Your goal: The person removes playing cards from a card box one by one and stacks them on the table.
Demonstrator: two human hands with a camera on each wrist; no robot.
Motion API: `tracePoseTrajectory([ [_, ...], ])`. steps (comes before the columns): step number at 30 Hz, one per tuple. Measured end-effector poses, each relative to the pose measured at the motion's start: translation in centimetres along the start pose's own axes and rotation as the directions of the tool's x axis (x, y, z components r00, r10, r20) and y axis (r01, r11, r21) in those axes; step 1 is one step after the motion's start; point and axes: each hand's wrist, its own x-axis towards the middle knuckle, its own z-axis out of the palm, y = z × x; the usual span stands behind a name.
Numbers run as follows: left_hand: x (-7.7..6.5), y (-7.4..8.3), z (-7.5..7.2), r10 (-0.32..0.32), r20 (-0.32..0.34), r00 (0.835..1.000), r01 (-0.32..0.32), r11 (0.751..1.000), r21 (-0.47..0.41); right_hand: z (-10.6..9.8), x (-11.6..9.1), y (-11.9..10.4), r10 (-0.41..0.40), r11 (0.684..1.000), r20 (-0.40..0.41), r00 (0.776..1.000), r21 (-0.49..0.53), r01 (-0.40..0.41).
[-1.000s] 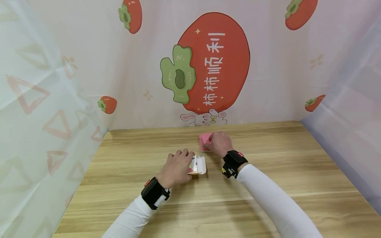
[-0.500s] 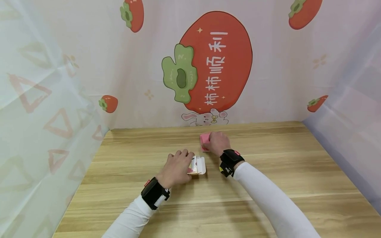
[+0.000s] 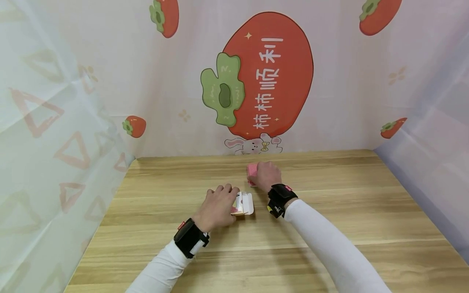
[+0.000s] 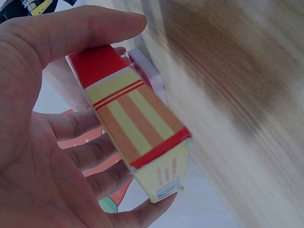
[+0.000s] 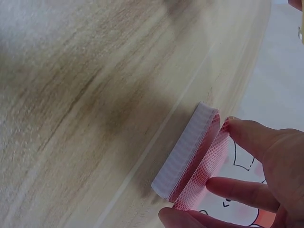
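Note:
My left hand grips a small card box, thumb along one side and fingers round the other. Red ends and cream and orange stripes mark the box, and a white flap stands open at its right end. Farther back, my right hand is over a deck of playing cards, which lies on the table with its white edges showing. Between thumb and fingertips it pinches a red-patterned playing card, tilted up at the top of the deck. In the head view, the hand partly covers the deck.
A wood-grain table spreads beneath both hands. Behind it hangs a pale cloth backdrop printed with red fruit and a rabbit, and more cloth closes in both sides. Each wrist wears a black strapped camera.
My right hand has shifted slightly left over the deck, and the card it holds, askew earlier, now sits more in line with the deck. The left hand and box have stayed in place.

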Motion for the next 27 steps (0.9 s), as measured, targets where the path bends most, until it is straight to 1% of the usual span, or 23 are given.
tracePoseTrajectory([
  [8,-0.05,0.0,0.05,-0.001,-0.001,1.0,0.001,1.0,-0.003,0.12,-0.05,-0.13,0.011,1.0,-0.012,1.0,0.001,-0.011],
  [15,-0.06,0.01,0.16,0.006,-0.004,1.0,-0.006,1.0,0.004,0.33,0.13,-0.28,0.003,0.999,-0.011,1.0,-0.033,-0.003],
  [27,-0.06,0.05,0.27,0.007,-0.004,1.0,-0.007,1.0,-0.001,0.41,-0.04,-0.38,0.005,1.0,-0.016,1.0,-0.028,-0.005],
])
